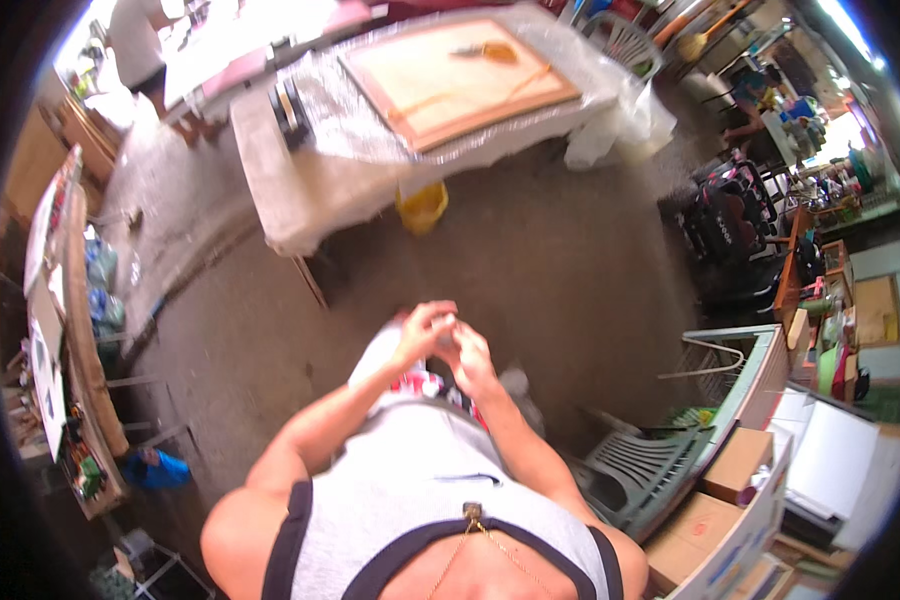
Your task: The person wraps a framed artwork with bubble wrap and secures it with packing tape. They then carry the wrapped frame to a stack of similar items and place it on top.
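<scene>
My left hand (423, 337) and my right hand (470, 358) meet in front of my waist, fingers bent and fingertips together. Between them is something small and pale (446, 324), blurred and mostly covered by the fingers, so I cannot make out what it is. Ahead of my hands stands a table (285, 200) covered with a pale sheet and clear plastic wrap. A flat wooden panel (440, 85) lies on the wrap. On the panel rests an orange-yellow object (498, 52) with a dark, thin part.
A black object (289, 115) sits at the table's left side. Below the table is a yellow bucket (422, 208). Green plastic chairs (635, 465) and cardboard boxes (695, 540) stand to my right, a workbench (95, 330) to my left. Another person (135, 45) stands far left.
</scene>
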Demonstrator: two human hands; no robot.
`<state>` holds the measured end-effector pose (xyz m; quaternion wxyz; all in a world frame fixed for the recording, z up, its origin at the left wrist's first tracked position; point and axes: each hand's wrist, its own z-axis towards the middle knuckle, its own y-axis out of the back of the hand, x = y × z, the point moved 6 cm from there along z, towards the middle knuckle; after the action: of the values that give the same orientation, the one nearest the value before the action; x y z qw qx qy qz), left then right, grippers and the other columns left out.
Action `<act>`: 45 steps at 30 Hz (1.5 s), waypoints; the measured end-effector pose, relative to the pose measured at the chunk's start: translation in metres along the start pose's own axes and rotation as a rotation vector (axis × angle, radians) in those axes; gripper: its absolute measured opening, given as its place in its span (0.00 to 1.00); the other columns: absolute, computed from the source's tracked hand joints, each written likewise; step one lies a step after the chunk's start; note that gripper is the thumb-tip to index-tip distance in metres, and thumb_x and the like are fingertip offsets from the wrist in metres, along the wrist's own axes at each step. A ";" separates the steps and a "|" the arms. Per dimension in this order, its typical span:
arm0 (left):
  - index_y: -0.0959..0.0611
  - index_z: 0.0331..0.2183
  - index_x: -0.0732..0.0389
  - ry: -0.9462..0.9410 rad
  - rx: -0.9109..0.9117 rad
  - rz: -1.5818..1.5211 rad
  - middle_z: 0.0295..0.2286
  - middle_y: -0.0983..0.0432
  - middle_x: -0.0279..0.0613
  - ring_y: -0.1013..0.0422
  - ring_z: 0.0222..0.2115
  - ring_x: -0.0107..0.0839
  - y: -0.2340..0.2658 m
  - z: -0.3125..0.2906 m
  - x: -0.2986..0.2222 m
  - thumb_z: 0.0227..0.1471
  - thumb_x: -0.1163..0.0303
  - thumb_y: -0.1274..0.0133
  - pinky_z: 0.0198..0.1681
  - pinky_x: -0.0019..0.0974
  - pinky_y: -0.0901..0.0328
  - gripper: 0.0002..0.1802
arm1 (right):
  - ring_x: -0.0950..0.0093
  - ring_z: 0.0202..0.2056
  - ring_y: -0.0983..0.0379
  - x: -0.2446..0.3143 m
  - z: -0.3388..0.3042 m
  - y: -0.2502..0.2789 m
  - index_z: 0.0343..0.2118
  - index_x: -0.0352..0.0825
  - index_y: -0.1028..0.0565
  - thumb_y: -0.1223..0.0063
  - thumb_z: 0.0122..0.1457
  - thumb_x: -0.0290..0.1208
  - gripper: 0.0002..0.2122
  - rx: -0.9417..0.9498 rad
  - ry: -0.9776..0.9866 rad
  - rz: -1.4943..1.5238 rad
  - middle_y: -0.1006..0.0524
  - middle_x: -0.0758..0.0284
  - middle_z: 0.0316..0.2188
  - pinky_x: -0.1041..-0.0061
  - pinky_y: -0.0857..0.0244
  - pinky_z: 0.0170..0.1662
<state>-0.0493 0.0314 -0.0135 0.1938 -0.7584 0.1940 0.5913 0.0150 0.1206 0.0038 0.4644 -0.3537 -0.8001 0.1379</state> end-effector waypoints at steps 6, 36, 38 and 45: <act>0.29 0.51 0.52 0.565 0.014 -0.575 0.40 0.28 0.40 0.31 0.43 0.34 0.014 0.070 0.046 0.54 0.65 0.48 0.38 0.44 0.28 0.21 | 0.67 0.45 0.27 0.016 0.104 0.043 0.50 0.32 0.29 0.52 0.61 0.40 0.19 -0.064 0.098 -0.864 0.25 0.62 0.44 0.70 0.33 0.46; 0.19 0.38 0.61 0.657 -1.349 -0.102 0.31 0.21 0.39 0.26 0.32 0.27 0.029 0.229 0.094 0.48 0.67 0.45 0.35 0.30 0.33 0.13 | 0.78 0.33 0.28 0.310 0.451 0.260 0.45 0.38 0.26 0.52 0.57 0.37 0.14 0.113 -0.515 -1.137 0.23 0.69 0.36 0.76 0.38 0.32; 0.19 0.39 0.63 0.502 -1.465 0.088 0.31 0.21 0.41 0.26 0.33 0.29 0.036 0.221 0.042 0.47 0.70 0.44 0.38 0.31 0.32 0.14 | 0.78 0.32 0.29 0.329 0.471 0.269 0.44 0.39 0.26 0.51 0.57 0.38 0.14 0.091 -0.476 -1.114 0.23 0.69 0.34 0.77 0.38 0.32; 0.24 0.45 0.58 0.119 -1.380 0.614 0.42 0.26 0.44 0.28 0.40 0.39 0.162 0.285 -0.113 0.37 0.77 0.45 0.43 0.36 0.34 0.26 | 0.80 0.27 0.30 0.349 0.491 0.278 0.38 0.39 0.24 0.47 0.55 0.40 0.12 -0.066 -0.479 -1.187 0.25 0.73 0.27 0.76 0.40 0.27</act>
<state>-0.3938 0.0505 0.0218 -0.5091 -0.6501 -0.0074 0.5641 -0.3875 0.6131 -0.1840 0.2588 0.1759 -0.9453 -0.0921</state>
